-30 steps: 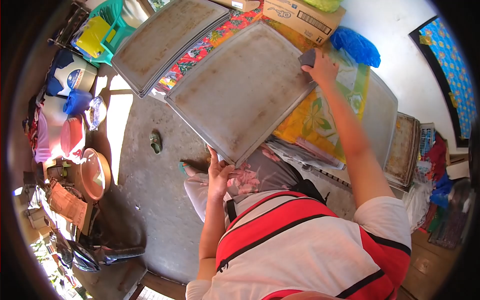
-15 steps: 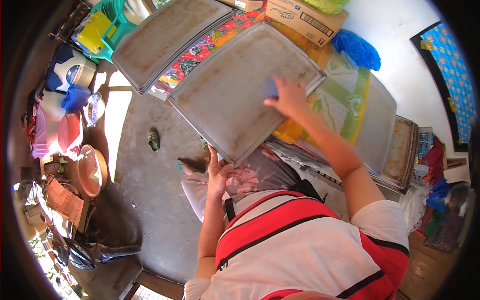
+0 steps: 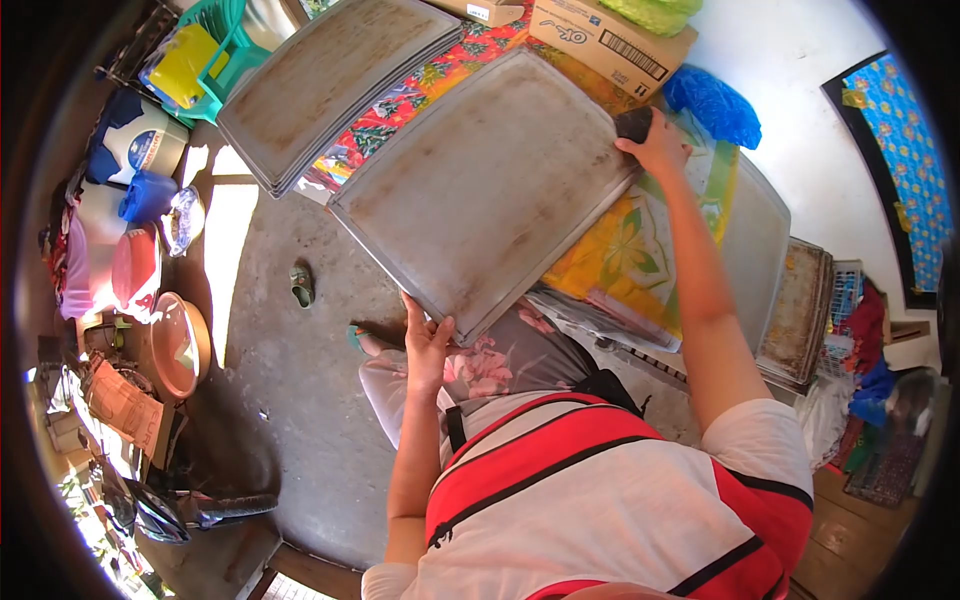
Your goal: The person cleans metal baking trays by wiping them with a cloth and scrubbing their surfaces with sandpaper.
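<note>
A large grey metal baking tray (image 3: 480,190) with brownish stains lies tilted in front of me. My left hand (image 3: 428,345) grips its near left corner, thumb on top and fingers beneath the edge. At the tray's far right corner, my right hand (image 3: 657,148) is closed on a small dark pad (image 3: 633,124), pressed against the rim. Whether the pad is a sponge or a folded cloth cannot be made out. To the left rests a stack of similar stained trays (image 3: 345,85) on a colourful patterned tablecloth (image 3: 385,125).
Right of the tray lie a yellow-green patterned plastic cover (image 3: 625,245) and more stacked trays (image 3: 795,310). Behind stand a cardboard box (image 3: 610,50) and a blue plastic bag (image 3: 712,105). Leftward are a green chair (image 3: 225,60), a brown basin (image 3: 180,345) and a slipper (image 3: 302,285).
My right hand has moved from the tray's right-middle surface to its far right corner, carrying the pad. The tray has shifted slightly; my left hand keeps its hold.
</note>
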`<state>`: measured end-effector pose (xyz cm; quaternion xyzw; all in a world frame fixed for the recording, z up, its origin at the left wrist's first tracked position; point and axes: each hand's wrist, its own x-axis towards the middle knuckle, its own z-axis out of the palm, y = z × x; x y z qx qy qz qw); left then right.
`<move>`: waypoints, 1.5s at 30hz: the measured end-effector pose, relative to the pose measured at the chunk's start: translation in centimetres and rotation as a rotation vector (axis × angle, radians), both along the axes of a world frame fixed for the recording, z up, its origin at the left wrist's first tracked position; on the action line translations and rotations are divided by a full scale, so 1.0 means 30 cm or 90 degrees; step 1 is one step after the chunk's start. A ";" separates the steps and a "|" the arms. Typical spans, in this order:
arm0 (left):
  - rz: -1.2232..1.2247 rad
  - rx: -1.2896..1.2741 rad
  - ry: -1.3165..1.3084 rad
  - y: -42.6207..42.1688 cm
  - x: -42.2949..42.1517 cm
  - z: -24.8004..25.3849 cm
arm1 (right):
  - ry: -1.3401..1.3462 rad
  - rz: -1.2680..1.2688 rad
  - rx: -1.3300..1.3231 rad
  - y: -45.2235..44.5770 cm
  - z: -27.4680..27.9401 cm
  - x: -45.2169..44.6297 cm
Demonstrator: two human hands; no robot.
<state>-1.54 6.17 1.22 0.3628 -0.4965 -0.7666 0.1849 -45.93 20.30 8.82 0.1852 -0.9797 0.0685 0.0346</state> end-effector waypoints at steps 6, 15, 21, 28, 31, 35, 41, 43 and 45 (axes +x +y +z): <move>0.001 0.017 0.002 0.006 -0.004 0.024 | 0.041 0.113 0.062 -0.075 -0.031 0.076; -0.001 -0.001 -0.002 0.005 -0.006 0.019 | 0.084 0.163 -0.024 -0.133 -0.070 0.251; 0.005 0.016 0.004 0.006 -0.006 0.017 | 0.006 0.291 0.005 -0.204 -0.042 0.510; 0.002 0.020 -0.010 0.002 -0.001 0.013 | 0.051 0.242 -0.021 -0.233 -0.034 0.584; -0.008 0.032 -0.026 -0.003 -0.003 0.027 | -0.004 0.377 -0.042 -0.235 -0.045 0.765; -0.017 0.022 -0.003 -0.010 0.004 0.001 | 0.121 0.234 -0.090 -0.236 -0.060 0.605; -0.021 0.045 -0.027 -0.008 0.004 0.036 | 0.071 0.425 -0.033 -0.288 -0.037 0.850; -0.031 0.043 -0.025 -0.016 0.009 0.040 | 0.001 0.415 -0.087 -0.299 -0.038 0.814; -0.040 0.038 -0.003 -0.020 0.013 0.018 | 0.006 0.275 -0.009 -0.299 -0.066 0.669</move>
